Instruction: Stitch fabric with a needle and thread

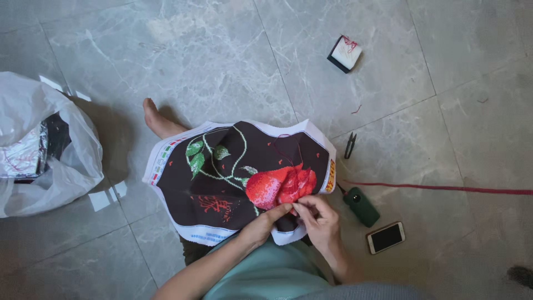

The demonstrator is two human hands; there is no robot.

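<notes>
The dark embroidery cloth (233, 183) with its red rose lies across the person's lap on the grey tile floor (211, 61). Left hand (261, 225) grips the lower edge, fingers curled — right hand (319, 219) pinches at the stitching, fingertips nearly touching, whether around a needle I cannot tell.

One dark embroidery cloth (222, 183) with a single red rose lies under the two hands, left hand (261, 225) and right hand (319, 222). To the right of the right hand lie one phone (385, 238), one dark green device (361, 206) and one pair of snips (350, 145). Beyond the hands sits one thread card (345, 54); far left of the left hand, one white plastic bag (41, 144).
</notes>
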